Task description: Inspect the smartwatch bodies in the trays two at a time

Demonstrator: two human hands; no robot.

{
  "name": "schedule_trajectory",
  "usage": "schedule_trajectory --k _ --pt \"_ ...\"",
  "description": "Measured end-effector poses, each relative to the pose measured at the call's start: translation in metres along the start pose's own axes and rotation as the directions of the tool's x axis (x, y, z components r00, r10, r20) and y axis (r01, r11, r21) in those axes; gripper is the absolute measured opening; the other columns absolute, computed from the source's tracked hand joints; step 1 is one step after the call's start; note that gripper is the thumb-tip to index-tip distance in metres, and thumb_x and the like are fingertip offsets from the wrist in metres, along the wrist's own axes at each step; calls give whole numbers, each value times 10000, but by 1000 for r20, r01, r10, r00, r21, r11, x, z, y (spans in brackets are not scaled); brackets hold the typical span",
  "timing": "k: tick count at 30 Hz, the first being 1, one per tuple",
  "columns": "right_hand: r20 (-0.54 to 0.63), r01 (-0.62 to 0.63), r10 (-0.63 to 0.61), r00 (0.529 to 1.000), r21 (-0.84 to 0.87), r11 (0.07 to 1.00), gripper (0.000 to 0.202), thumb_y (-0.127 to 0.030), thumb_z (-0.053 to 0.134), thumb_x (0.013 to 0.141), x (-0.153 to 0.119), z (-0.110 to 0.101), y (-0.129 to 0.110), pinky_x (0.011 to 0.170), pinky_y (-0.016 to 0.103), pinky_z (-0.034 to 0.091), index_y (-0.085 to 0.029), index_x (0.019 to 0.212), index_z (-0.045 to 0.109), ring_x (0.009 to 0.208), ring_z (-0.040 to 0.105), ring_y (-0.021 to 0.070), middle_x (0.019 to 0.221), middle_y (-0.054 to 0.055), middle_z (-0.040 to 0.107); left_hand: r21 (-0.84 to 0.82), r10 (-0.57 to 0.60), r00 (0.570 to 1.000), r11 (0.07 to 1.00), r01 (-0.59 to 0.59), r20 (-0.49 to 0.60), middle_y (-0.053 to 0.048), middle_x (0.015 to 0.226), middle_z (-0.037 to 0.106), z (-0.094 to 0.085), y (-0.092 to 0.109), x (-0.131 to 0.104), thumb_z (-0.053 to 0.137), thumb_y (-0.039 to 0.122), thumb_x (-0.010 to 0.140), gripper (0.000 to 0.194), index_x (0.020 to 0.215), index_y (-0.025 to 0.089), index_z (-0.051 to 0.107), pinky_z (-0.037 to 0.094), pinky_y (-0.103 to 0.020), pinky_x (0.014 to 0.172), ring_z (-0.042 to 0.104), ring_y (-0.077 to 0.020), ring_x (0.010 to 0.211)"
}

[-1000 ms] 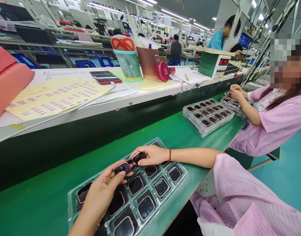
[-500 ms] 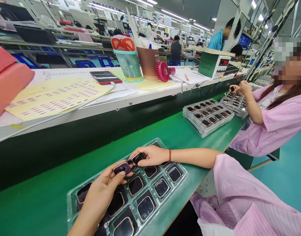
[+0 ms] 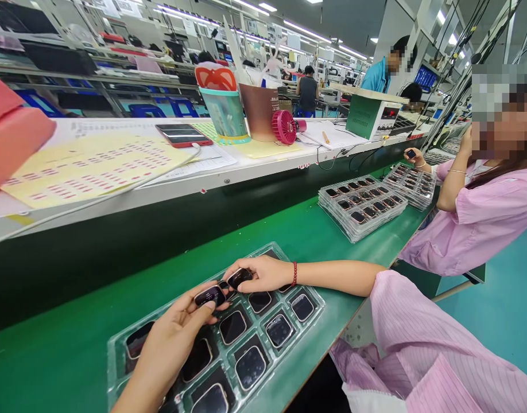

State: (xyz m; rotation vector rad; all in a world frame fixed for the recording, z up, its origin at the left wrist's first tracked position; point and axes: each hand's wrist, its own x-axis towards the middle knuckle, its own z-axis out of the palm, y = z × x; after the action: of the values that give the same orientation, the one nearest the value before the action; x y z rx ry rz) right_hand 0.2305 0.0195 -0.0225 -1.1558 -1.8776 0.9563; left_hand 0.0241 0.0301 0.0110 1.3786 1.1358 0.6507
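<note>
I hold 2 rounded-square pieces above the clear tray (image 3: pixel 115 357), 1 in each hand. The left piece (image 3: pixel 210 296) is tilted in the left hand (image 3: pixel 174 330), the fingers clamped on it, thumb at its near edge. The right piece (image 3: pixel 239 279) is pinched in the fingers of the right hand (image 3: pixel 266 272), just beside the left piece; whether they touch, I can't tell.

I judge both light and stiff. Their glossy dark faces look slick, so they may slip under a flat press and scratch if the 2 knock together. I'd grip the rim on opposite sides, gently, thumb off the face.

Underneath, more pieces (image 3: pixel 251 367) fill the tray pockets; the thin plastic probably flexes, so I wouldn't lean there. The tray lies on the green desk (image 3: pixel 52 355). Farther right sits a stack of filled trays (image 3: pixel 347 225), and past it a co-worker (image 3: pixel 491 198) holds up a small dark item (image 3: pixel 411 154).
</note>
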Motion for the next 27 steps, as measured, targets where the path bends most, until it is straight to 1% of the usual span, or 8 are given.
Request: schedule_trajectory --k 6,11,16,20,23,25,27 --pt "6 -8 8 1000 16 1000 342 -120 662 847 -1 -1 -2 706 201 491 -156 1182 607 810 620 125 1062 45 676 2 28 1000 1000 -28 -3 -24 937 730 1 1 -3 800 645 519 655 1035 266 659 515 -334 690 668 -280 892" --pt "16 -19 18 1000 12 1000 347 -117 659 848 -1 -2 -4 693 202 488 -154 1188 605 742 599 108 1039 40 680 -9 28 1000 1000 -28 -12 -16 905 726 1 1 -3 809 631 508 654 1030 269 656 519 -340 687 664 -284 887" --pt "30 -24 25 999 -23 999 343 -120 651 852 -2 -4 -9 680 198 486 -140 1191 602 714 584 101 1042 45 680 -13 7 1000 1000 -7 -10 -22 1035 726 1 2 -4 811 620 518 683 1077 262 649 515 -327 708 660 -279 935" --pt "35 -37 38 999 -41 998 349 -119 651 849 -3 -5 -12 666 197 486 -143 1193 600 681 578 96 1012 36 682 -21 12 1000 1000 -12 -13 -38 1123 712 1 1 -5 814 598 521 687 1087 248 640 518 -321 702 664 -287 963" --pt "21 -51 52 998 -57 997 353 -118 661 839 -2 -5 -11 661 198 484 -158 1184 605 657 573 90 1014 24 688 -21 30 1000 999 -30 -1 -47 1124 715 1 -1 -3 801 557 555 643 1090 242 634 524 -317 698 675 -294 982" --pt "19 -45 45 999 -49 998 357 -108 662 827 -1 -6 -9 673 207 492 -158 1176 607 673 589 97 1014 25 696 -27 50 999 998 -50 0 -60 1075 730 1 -2 -1 789 528 574 618 1090 231 627 531 -319 687 687 -298 970" --pt "25 -15 16 1000 -7 1000 351 -95 652 816 -1 -6 -8 713 225 509 -143 1161 606 768 637 127 1026 43 702 -44 72 997 996 -72 -1 -80 1040 738 2 -3 -1 776 496 590 597 1091 211 617 538 -318 671 704 -295 936"
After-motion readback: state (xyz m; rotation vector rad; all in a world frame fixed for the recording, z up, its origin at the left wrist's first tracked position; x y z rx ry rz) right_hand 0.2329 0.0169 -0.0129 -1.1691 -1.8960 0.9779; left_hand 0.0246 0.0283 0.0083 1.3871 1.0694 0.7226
